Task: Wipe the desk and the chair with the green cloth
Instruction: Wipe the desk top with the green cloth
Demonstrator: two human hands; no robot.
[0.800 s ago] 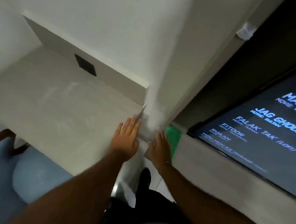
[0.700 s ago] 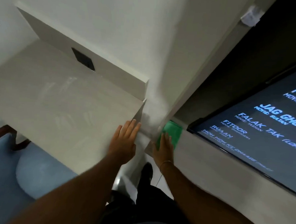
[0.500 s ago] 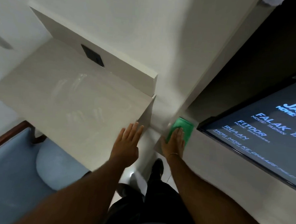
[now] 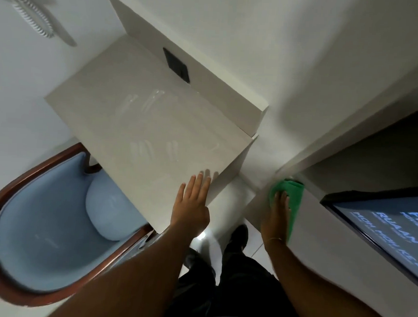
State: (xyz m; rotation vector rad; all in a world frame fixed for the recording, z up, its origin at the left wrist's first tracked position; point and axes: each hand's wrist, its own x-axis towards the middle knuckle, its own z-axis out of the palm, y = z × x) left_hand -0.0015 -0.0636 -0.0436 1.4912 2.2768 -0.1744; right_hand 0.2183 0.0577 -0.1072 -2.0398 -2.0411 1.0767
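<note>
A pale beige desk [image 4: 142, 121] juts from the wall, with a black socket plate in its back panel. My left hand [image 4: 192, 203] lies flat and open on the desk's near right corner. The green cloth [image 4: 291, 199] sits on the corner of a second, lower counter [image 4: 339, 242] to the right. My right hand [image 4: 276, 214] presses down on the cloth with fingers spread over it. A blue padded chair [image 4: 44, 225] with a dark wooden frame is tucked under the desk at lower left.
A lit screen [image 4: 388, 228] with white text leans at the right above the counter. A narrow floor gap [image 4: 232, 200] separates desk and counter; my legs and black shoes stand there. White walls close in behind. A ribbed pale object [image 4: 34, 13] hangs at upper left.
My view has swung left and pulled back, showing more of the chair. My right hand slid further onto the green cloth. My left hand stayed on the desk corner.
</note>
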